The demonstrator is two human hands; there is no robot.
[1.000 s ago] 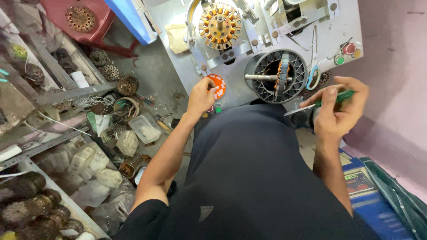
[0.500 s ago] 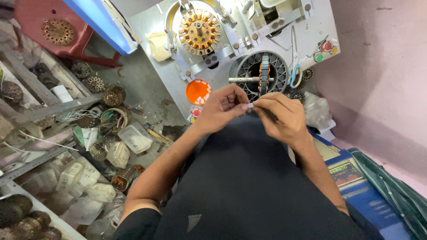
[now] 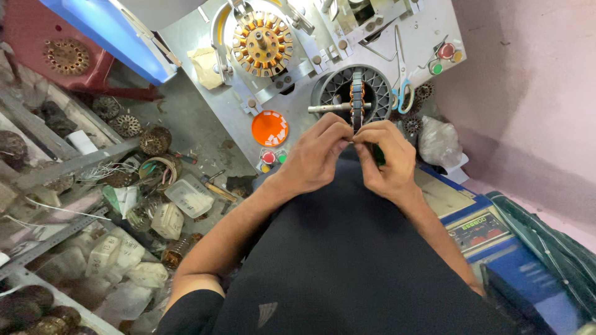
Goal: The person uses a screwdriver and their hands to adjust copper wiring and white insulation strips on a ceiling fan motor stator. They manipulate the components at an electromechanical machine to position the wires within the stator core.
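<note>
Both hands pinch together at the stator [image 3: 357, 102]: left hand [image 3: 316, 155] at seven o'clock, right hand [image 3: 388, 158] at five, gripping a green tool [image 3: 377, 155]. Best kept steady and close.

We see an orange disc [image 3: 269, 128] with white patches. Copper-and-orange wound core [image 3: 261, 43], blue-handled scissors [image 3: 403, 96], pink wall [image 3: 528, 93].

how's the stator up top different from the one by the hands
The top stator faces the camera, its copper-wound poles showing in a full ring; the lower stator stands edge-on on a shaft. The top one sits untouched; both hands, left hand and right hand, meet just below the lower one. Both sit on the grey machine panel.
</note>
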